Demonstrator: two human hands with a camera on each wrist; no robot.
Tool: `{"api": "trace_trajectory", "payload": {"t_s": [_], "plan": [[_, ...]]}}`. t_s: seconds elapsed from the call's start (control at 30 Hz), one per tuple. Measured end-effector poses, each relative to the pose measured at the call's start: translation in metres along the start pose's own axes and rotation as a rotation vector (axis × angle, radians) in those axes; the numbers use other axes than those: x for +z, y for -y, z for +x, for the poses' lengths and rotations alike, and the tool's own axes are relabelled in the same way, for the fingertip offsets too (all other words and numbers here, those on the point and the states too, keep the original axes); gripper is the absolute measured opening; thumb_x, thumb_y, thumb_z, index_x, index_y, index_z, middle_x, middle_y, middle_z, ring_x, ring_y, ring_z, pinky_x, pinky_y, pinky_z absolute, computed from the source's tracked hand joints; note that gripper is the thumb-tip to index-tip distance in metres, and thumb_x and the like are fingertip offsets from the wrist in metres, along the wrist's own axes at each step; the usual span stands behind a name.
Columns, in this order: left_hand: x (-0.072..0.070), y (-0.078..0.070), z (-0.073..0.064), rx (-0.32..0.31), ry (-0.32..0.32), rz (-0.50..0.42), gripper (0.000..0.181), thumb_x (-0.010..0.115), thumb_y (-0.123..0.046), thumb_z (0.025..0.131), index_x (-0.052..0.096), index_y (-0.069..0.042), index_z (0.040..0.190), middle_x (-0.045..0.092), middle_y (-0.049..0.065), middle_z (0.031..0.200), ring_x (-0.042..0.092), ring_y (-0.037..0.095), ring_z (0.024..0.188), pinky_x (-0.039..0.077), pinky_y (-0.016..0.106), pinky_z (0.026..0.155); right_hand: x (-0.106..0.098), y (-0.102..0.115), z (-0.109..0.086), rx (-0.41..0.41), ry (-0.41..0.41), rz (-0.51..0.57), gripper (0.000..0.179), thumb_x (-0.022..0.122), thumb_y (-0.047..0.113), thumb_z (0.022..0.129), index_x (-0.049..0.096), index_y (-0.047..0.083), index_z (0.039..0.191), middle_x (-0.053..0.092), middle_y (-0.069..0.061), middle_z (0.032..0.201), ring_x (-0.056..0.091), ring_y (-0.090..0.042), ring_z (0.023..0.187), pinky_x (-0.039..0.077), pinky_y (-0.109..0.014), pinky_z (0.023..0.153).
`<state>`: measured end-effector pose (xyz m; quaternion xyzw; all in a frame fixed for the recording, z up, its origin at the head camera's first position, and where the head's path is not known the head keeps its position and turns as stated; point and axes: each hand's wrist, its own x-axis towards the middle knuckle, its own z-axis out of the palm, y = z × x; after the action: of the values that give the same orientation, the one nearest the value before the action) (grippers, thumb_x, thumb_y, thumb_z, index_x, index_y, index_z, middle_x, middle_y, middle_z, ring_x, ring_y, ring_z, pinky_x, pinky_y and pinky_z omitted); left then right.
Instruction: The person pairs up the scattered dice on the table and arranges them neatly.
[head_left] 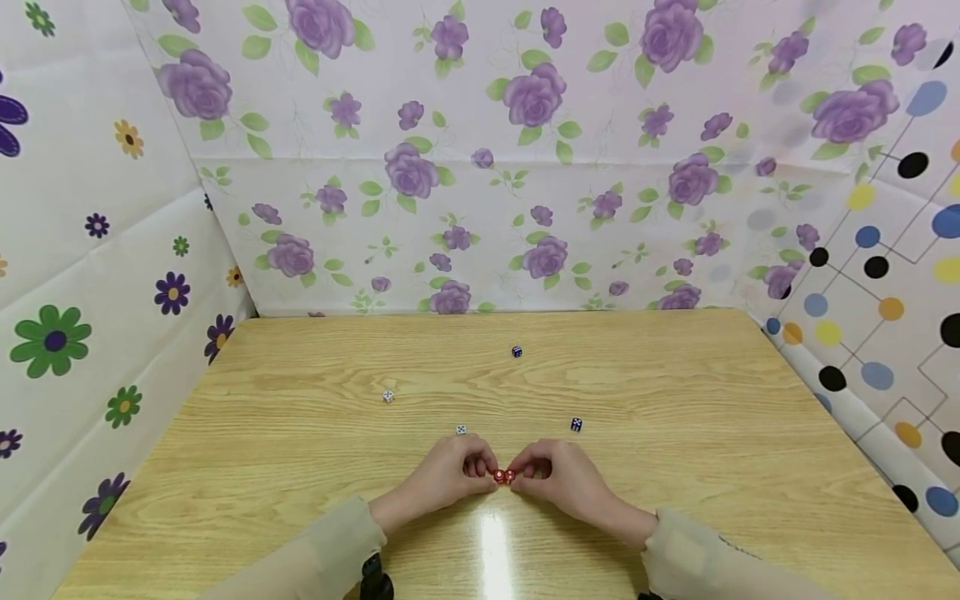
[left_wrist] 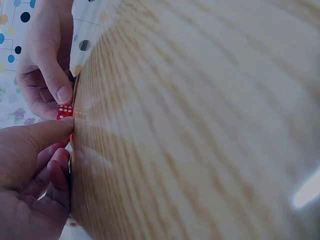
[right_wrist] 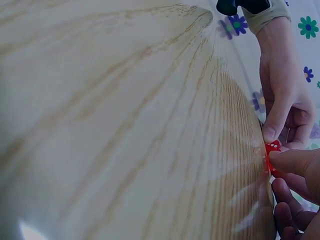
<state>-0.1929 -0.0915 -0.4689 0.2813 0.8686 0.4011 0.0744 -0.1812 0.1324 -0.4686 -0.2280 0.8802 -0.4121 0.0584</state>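
Observation:
Two red dice with white pips sit side by side low on the wooden table, between the hands in the head view. My left hand (head_left: 450,471) pinches the left red die (head_left: 498,477) between thumb and finger. From the other side, my right hand (head_left: 566,479) pinches the right red die (head_left: 510,476) the same way. In the left wrist view a pipped red face (left_wrist: 65,108) shows between the two thumbs; fingertips cover part of the dice. The right wrist view also has red (right_wrist: 273,146) between the thumbs, close to the tabletop.
One white die (head_left: 461,430) lies just beyond the left hand, another white die (head_left: 387,397) farther left. A dark blue die (head_left: 576,424) is beyond the right hand; a second dark blue die (head_left: 517,352) lies near the back of the table (head_left: 675,375). Patterned cloths surround the table.

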Motion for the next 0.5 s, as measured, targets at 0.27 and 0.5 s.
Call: {"api": "trace_trajectory", "payload": {"t_s": [0.27,0.5], "plan": [[-0.0018,-0.0004,0.0006,-0.002,0.02,0.0,0.011,0.08,-0.012,0.082,0.07,-0.014,0.087,0.064,0.0,0.082,0.054,0.004,0.072,0.046,0.017,0.065,0.0005,-0.0012,-0.0001,0.0,-0.005,-0.007,0.009,0.081,0.02,0.082,0.075,0.024,0.087,0.067,0.009,0.075,0.055,-0.001,0.065,0.045,-0.018,0.058],[-0.0017,-0.0005,0.0006,0.005,0.015,0.004,0.012,0.08,-0.012,0.082,0.07,-0.014,0.087,0.065,0.001,0.082,0.054,0.004,0.071,0.046,0.017,0.065,0.0006,-0.0012,-0.0003,0.006,-0.004,-0.005,0.008,0.081,0.021,0.082,0.075,0.024,0.087,0.067,0.009,0.074,0.055,-0.001,0.064,0.045,-0.019,0.057]]}}
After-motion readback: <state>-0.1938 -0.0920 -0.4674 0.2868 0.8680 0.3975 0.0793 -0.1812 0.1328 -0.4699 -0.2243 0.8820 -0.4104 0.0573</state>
